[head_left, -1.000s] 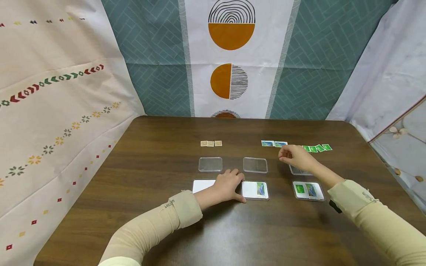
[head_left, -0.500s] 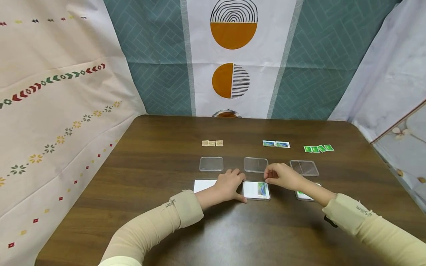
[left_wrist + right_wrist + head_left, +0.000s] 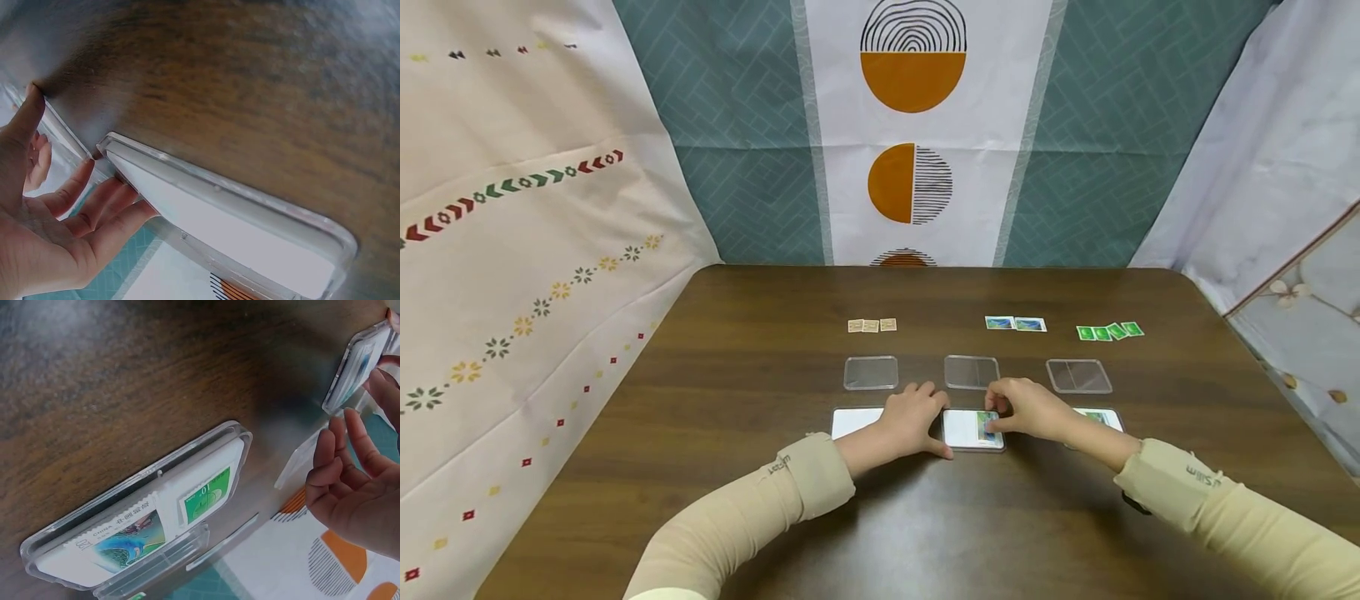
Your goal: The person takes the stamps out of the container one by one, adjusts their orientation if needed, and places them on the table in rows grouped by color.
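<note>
In the head view my left hand (image 3: 914, 421) spans the left end of the middle clear case (image 3: 958, 443). Its thumb is at the near edge and its index finger at the far corner. On the white card inside lies a blue-green stamp (image 3: 981, 427). My right hand (image 3: 1026, 408) reaches over the right end of this case, its thumb on the stamp. Loosely bent, the other right fingers sit by the far right corner; in the right wrist view the hand (image 3: 362, 481) shows nothing between them.
A case with a blank white card (image 3: 853, 419) lies left. A case with green and blue stamps (image 3: 156, 519) lies right. Behind are clear lids (image 3: 871, 373), (image 3: 972, 372), (image 3: 1078, 377); farther back, brown (image 3: 871, 326), blue (image 3: 1015, 323) and green stamps (image 3: 1108, 332).
My right hand has come from near the blue stamps at the back down to the middle case's right end, its thumb now on the stamp. The left hand has stayed in place.
</note>
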`<state>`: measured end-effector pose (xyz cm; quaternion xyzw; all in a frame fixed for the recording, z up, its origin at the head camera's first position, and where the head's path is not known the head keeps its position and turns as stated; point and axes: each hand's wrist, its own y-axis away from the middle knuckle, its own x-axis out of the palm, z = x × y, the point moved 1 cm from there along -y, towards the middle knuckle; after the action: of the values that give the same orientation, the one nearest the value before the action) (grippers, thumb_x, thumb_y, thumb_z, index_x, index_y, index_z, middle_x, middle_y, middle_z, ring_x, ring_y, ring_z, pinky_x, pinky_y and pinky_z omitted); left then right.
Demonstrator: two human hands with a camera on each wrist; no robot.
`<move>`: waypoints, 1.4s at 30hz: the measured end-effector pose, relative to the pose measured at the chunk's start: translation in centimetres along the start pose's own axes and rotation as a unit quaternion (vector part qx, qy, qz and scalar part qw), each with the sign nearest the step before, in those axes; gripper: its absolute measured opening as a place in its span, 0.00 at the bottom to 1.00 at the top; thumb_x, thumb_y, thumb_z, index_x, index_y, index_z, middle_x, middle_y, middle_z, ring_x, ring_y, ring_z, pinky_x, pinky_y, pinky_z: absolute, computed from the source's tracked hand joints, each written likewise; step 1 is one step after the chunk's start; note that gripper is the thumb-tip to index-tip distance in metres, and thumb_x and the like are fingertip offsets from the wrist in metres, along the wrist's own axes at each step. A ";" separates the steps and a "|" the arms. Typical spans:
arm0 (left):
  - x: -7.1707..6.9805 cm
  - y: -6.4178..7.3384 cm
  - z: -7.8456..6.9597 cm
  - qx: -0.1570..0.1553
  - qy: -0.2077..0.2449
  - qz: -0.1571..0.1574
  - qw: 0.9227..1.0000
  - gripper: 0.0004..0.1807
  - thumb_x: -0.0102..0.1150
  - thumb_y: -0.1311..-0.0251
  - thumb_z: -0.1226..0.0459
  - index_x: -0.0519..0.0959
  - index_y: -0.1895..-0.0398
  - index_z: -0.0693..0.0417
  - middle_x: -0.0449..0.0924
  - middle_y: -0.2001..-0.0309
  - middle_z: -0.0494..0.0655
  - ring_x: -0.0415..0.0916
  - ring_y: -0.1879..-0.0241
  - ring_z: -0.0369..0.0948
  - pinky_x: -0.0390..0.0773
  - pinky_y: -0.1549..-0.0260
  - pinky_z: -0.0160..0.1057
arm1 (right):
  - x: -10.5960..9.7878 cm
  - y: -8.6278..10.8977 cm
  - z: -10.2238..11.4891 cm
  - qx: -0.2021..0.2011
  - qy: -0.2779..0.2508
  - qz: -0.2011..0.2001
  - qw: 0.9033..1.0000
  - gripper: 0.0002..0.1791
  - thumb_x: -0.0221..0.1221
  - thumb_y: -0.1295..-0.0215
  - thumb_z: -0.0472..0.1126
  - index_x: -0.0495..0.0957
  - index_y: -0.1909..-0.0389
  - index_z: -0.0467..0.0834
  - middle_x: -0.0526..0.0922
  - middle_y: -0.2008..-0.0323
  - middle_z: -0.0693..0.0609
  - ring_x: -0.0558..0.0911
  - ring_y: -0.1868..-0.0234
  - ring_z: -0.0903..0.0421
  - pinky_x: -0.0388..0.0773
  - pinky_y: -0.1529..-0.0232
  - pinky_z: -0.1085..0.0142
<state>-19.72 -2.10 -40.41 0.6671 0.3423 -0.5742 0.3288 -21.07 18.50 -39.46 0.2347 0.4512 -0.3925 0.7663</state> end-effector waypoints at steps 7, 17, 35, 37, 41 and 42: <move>0.1 -0.4 -0.4 0.009 -0.001 -0.002 1.000 0.38 0.71 0.66 0.38 0.76 0.51 0.46 0.74 0.59 0.42 0.72 0.60 0.42 0.76 0.72 0.39 | -0.2 0.5 -0.1 0.012 0.019 0.011 1.000 0.18 0.71 0.54 0.46 0.72 0.72 0.44 0.69 0.77 0.55 0.65 0.75 0.62 0.62 0.73 0.70; 0.3 -0.1 -0.3 0.009 -0.002 -0.003 1.000 0.38 0.71 0.67 0.37 0.76 0.52 0.46 0.73 0.60 0.42 0.73 0.60 0.43 0.76 0.72 0.39 | 0.2 -0.1 -0.1 0.009 -0.005 0.026 1.000 0.18 0.72 0.55 0.43 0.72 0.73 0.42 0.70 0.77 0.53 0.65 0.73 0.61 0.62 0.72 0.70; 0.1 0.2 0.1 0.006 -0.002 -0.006 1.000 0.38 0.71 0.66 0.38 0.75 0.52 0.46 0.74 0.58 0.43 0.73 0.60 0.43 0.77 0.72 0.40 | 0.4 -0.8 0.5 0.029 -0.039 0.042 0.998 0.20 0.71 0.55 0.36 0.66 0.73 0.42 0.67 0.79 0.55 0.65 0.75 0.61 0.61 0.74 0.71; 0.2 0.2 0.2 0.003 -0.003 -0.006 1.000 0.38 0.71 0.66 0.38 0.75 0.52 0.46 0.74 0.58 0.43 0.73 0.59 0.43 0.77 0.71 0.40 | 0.4 -0.8 0.6 0.030 -0.044 0.042 0.998 0.20 0.71 0.54 0.35 0.65 0.73 0.41 0.66 0.79 0.55 0.65 0.76 0.61 0.61 0.75 0.71; 0.2 0.0 0.2 0.000 -0.003 -0.004 1.000 0.38 0.71 0.66 0.38 0.75 0.51 0.46 0.74 0.58 0.43 0.73 0.59 0.43 0.77 0.71 0.40 | 0.5 -0.7 0.7 0.031 -0.051 0.036 0.998 0.20 0.70 0.54 0.33 0.65 0.73 0.41 0.67 0.80 0.55 0.65 0.77 0.61 0.61 0.75 0.71; 0.2 0.0 0.2 0.000 -0.003 -0.002 1.000 0.38 0.71 0.66 0.38 0.75 0.51 0.46 0.74 0.58 0.43 0.73 0.59 0.43 0.76 0.71 0.40 | 0.5 -0.7 0.7 0.032 -0.053 0.034 0.997 0.20 0.70 0.54 0.33 0.65 0.73 0.41 0.67 0.80 0.55 0.65 0.77 0.61 0.61 0.75 0.71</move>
<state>-19.78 -2.24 -40.66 0.6646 0.3426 -0.5773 0.3283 -21.15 17.44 -39.55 0.2531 0.3889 -0.3923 0.7942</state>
